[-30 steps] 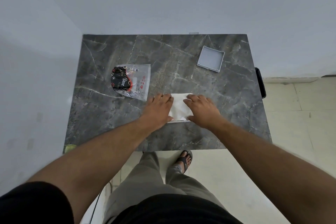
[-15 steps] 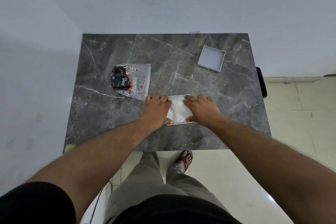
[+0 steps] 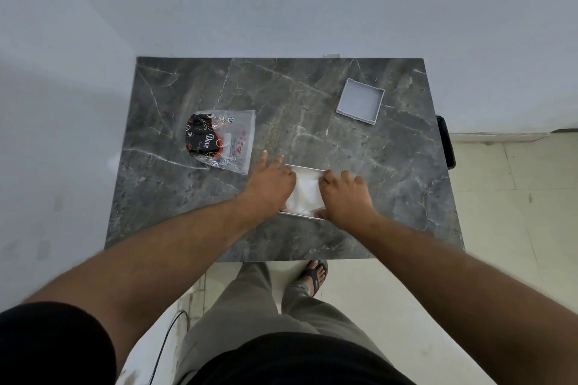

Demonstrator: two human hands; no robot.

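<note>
A shallow white box (image 3: 305, 169) with white paper (image 3: 305, 194) inside lies on the dark marble table (image 3: 312, 109), near its front edge. My left hand (image 3: 271, 184) covers the box's left side, with its fingers straight and pointing away toward the plastic bag. My right hand (image 3: 344, 197) sits on the box's right side: its fingers curl onto the paper and its thumb lies at the near rim. The box's left and right edges are hidden under my hands.
A clear plastic bag (image 3: 223, 141) with a black and red item lies to the left of the box. A grey square lid or tray (image 3: 360, 101) sits open side up at the back right. Walls close the left and far sides. Tiled floor lies to the right.
My left hand's fingers have stretched out past the box toward the bag. My right hand's fingers have curled on the paper. The box has stayed in place.
</note>
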